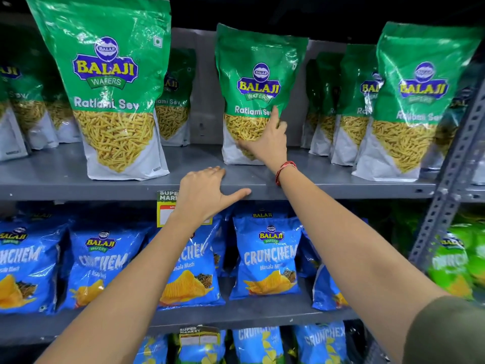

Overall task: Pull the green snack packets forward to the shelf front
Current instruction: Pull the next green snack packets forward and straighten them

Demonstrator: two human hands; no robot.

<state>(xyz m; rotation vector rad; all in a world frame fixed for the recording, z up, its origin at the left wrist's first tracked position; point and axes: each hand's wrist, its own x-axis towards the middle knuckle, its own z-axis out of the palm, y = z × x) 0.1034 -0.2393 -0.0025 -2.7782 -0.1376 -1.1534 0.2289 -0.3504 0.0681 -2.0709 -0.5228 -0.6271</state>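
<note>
Nearest to me, the left hand [203, 191] rests on the front lip of the grey shelf [78, 187], fingers spread and thumb laid along the edge; its grip holds nothing. Just under it a supermarket price tag [168, 206] hangs from the lip, partly covered by the wrist.

Beyond it, the right hand [265, 143], with a red thread bracelet [284, 170] at the wrist, lies against the lower front of the middle Ratlami Sev packet [258, 82]. The fingers are splayed over the packet face and its right side. I cannot tell whether they close behind it; I judge this a loose hold, not a firm pinch.

Position of task items: the left front packet [115, 82] stands upright just behind the front edge, and the right front packet [417, 101] likewise. The middle packet stands upright but further back, about mid-depth of the shelf.

Farther in, more green packets [174, 101] remain near the back panel, behind the left packet and in a row [349, 106] behind the right one.

Assessment: two packets fronted, one in hand, several rear packets outstanding. I judge the task roughly half done.
</note>
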